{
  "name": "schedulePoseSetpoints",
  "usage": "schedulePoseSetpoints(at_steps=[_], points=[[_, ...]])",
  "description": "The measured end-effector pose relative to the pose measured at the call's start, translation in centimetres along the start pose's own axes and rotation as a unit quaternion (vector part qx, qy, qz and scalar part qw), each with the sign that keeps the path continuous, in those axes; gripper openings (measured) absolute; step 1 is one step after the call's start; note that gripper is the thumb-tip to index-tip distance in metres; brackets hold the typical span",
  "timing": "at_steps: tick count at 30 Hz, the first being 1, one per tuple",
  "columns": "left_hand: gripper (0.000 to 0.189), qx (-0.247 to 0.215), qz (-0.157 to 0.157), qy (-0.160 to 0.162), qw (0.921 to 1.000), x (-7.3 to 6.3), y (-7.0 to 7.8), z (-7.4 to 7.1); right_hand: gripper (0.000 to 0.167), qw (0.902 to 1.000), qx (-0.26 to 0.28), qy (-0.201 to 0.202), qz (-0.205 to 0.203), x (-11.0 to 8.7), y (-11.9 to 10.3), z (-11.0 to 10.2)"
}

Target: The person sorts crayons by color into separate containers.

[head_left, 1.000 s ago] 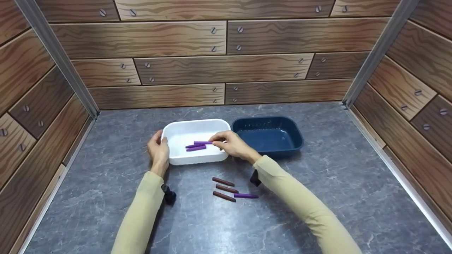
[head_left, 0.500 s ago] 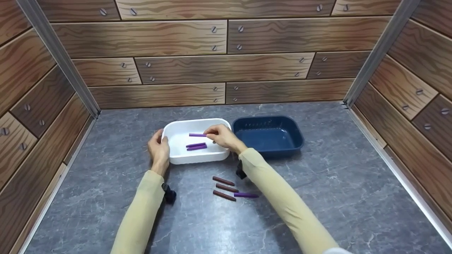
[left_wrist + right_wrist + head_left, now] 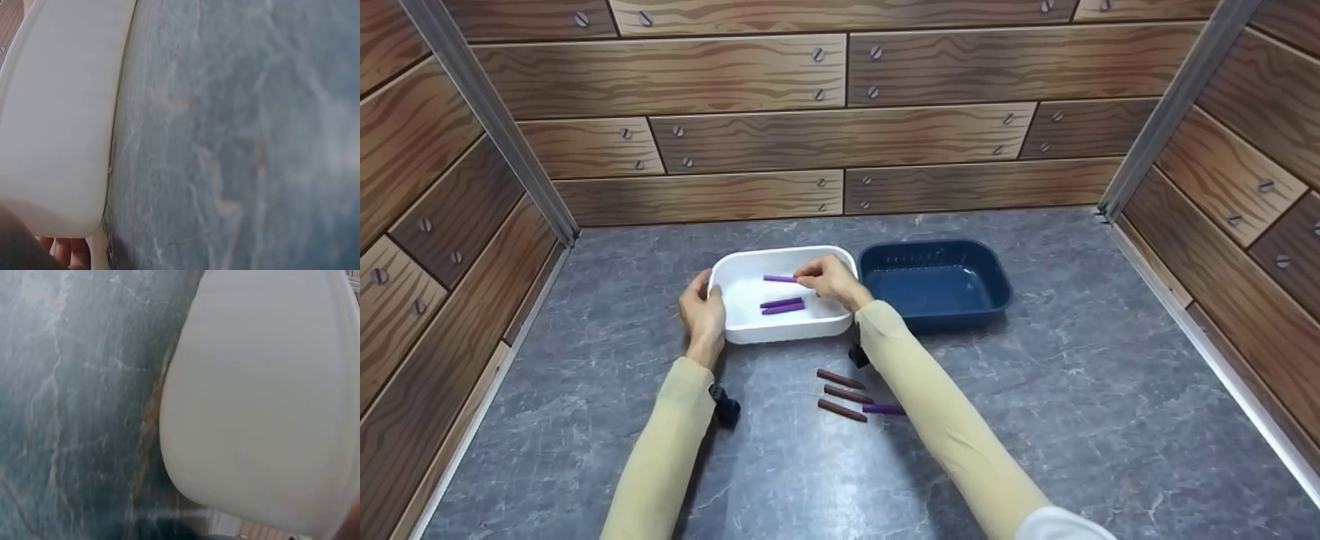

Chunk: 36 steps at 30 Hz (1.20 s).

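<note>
Right hand [image 3: 831,280] pinches a purple stick [image 3: 780,278] inside the white tray [image 3: 787,332]; left hand [image 3: 703,309] grips its left end. Since a second ago, pinched stick has shifted from above the loose purple pair [image 3: 783,308] to the far side, apart from it. Judged: placing unfinished, no release yet. Nearer: three brown sticks [image 3: 842,411], another purple one [image 3: 883,409]. Blue tray [image 3: 960,321] beside.

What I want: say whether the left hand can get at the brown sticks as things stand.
Probably yes: nothing covers the brown sticks, and the right sleeve passes beside them. But the left hand grips the white tray, so it would first have to let go.
</note>
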<state>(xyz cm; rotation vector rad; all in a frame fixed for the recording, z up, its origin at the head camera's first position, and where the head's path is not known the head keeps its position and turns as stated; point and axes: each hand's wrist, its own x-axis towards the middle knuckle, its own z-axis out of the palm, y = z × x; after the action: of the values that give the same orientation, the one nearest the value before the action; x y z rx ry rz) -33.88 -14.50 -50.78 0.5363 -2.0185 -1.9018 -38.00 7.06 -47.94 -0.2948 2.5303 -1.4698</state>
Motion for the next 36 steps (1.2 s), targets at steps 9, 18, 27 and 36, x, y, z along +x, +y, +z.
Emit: schedulePoseSetpoints(at_steps=[9, 18, 27, 36], points=[[0.040, -0.002, 0.003, -0.001, 1.0000, 0.0, 0.1, 0.1, 0.019, 0.9973, -0.069, -0.015, 0.020, 0.2, 0.1, 0.4], [0.040, 0.006, 0.009, 0.002, 0.9999, 0.2, -0.2, 0.2, 0.020, 0.9974, -0.059, -0.025, 0.032, 0.6, 0.4, 0.8], [0.040, 0.001, 0.003, 0.008, 1.0000, 0.0, 0.0, 0.2, 0.022, 0.9939, -0.108, -0.003, 0.023, 0.9, 0.4, 1.3], [0.039, 0.007, 0.007, -0.001, 1.0000, 0.2, -0.2, 0.1, 0.027, 0.9920, -0.122, -0.011, 0.032, 1.0, 0.3, 1.6]])
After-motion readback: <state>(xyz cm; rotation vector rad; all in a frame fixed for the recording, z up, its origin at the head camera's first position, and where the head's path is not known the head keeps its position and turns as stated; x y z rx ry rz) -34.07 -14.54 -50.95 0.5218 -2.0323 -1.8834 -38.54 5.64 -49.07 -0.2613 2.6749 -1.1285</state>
